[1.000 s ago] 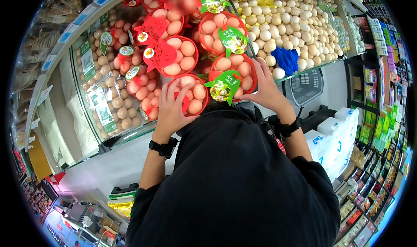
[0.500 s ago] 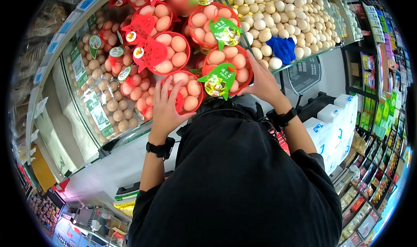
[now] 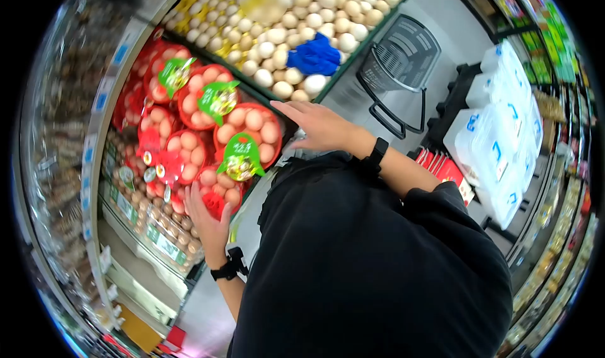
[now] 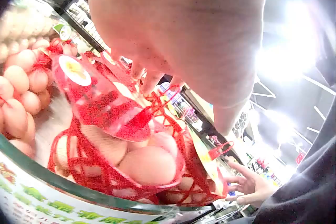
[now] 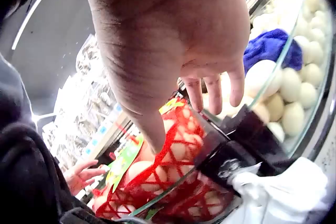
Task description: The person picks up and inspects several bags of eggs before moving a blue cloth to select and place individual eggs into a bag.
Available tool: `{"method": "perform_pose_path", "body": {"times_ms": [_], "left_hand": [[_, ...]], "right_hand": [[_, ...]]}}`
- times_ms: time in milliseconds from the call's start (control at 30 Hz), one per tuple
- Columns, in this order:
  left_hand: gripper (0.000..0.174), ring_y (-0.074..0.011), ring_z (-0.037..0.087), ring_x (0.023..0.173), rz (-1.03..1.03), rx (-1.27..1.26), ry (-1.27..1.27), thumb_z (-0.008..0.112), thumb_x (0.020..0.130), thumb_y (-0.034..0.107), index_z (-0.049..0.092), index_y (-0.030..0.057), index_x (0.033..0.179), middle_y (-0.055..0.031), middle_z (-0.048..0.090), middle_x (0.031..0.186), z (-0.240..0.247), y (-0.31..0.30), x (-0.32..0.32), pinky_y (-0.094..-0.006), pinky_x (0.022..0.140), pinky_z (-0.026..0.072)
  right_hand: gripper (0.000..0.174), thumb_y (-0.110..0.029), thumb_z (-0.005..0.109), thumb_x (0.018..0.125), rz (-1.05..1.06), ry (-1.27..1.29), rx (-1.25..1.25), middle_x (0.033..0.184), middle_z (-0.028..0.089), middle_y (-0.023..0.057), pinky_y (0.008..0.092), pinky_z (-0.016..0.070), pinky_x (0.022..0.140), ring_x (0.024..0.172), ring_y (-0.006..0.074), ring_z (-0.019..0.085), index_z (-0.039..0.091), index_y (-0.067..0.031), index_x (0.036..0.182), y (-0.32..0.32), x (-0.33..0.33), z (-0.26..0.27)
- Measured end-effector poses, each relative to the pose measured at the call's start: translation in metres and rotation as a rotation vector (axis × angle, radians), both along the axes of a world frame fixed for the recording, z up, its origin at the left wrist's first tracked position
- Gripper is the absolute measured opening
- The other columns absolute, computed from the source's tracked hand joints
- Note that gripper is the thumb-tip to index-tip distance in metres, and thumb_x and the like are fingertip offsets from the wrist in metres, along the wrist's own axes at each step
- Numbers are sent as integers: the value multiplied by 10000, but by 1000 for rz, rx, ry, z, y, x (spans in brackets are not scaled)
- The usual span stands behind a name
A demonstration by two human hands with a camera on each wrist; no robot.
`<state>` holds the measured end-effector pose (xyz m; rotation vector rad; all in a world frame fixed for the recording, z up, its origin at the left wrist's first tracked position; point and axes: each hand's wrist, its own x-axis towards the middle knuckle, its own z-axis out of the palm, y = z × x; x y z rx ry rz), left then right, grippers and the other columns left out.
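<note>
Your right hand point(image 3: 321, 126) has come off the green-tag bag point(image 3: 247, 136) and hovers flat just right of it, fingers straight and empty. Your left hand point(image 3: 205, 219) stays on the red-tag bag point(image 3: 219, 194) at the near bin edge, fingers nearly straight, so only that bag is touched.

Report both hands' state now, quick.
Left hand: open, fingers resting on the red-tagged egg net.
Right hand: open, holding nothing, beside the green-tagged egg net.

Red net bags point(image 3: 249, 133) hold pinkish eggs point(image 3: 254, 120) (green tags point(image 3: 240, 150)); blue cloth point(image 3: 314, 56).
</note>
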<state>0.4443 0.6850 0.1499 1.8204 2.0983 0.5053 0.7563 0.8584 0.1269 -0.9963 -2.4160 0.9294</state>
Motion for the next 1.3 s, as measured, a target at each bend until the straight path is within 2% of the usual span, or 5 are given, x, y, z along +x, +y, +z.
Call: {"method": "perform_pose_path", "body": {"times_ms": [300, 467, 700, 800, 1300], "left_hand": [[437, -374, 451, 1253, -1, 324, -18, 602, 904, 104, 487, -35, 1302, -201, 521, 1313, 32, 58, 100, -487, 1062, 342], [308, -344, 520, 1149, -110, 332, -3, 643, 851, 48, 589, -1, 1151, -165, 575, 1175, 34, 84, 175, -436, 1006, 396], [296, -338, 544, 1081, -212, 235, -33, 669, 811, 46, 615, 14, 1100, -138, 589, 1116, 39, 94, 243, -421, 945, 430], [291, -338, 547, 1079, -203, 209, -33, 679, 809, 62, 619, 15, 1091, -126, 590, 1116, 39, 92, 255, -423, 945, 436], [245, -318, 561, 1049, -177, 177, -141, 671, 840, 102, 624, 13, 1064, -126, 593, 1094, 16, 162, 257, -396, 895, 457]], "right_hand": [[720, -369, 730, 788, -616, -273, -321, 1239, 573, 254, 430, 437, 996, 1189, 399, 523, 462, -20, 1357, -15, 247, -132], [798, -435, 797, 722, -460, -339, -543, 1241, 562, 247, 437, 441, 1003, 1191, 403, 522, 492, -23, 1334, -52, 318, -246], [1060, -510, 858, 591, -421, -398, -458, 1348, 491, 209, 586, 352, 1021, 1268, 402, 442, 359, -124, 1443, -48, 318, -246], [1191, -535, 847, 610, -367, -503, -553, 1366, 483, 250, 496, 385, 1039, 1255, 408, 478, 205, -75, 1502, -43, 311, -240], [842, -411, 737, 647, -383, -657, -383, 968, 663, 230, 492, 508, 820, 924, 432, 636, 416, -58, 1340, 32, 350, -178]]}}
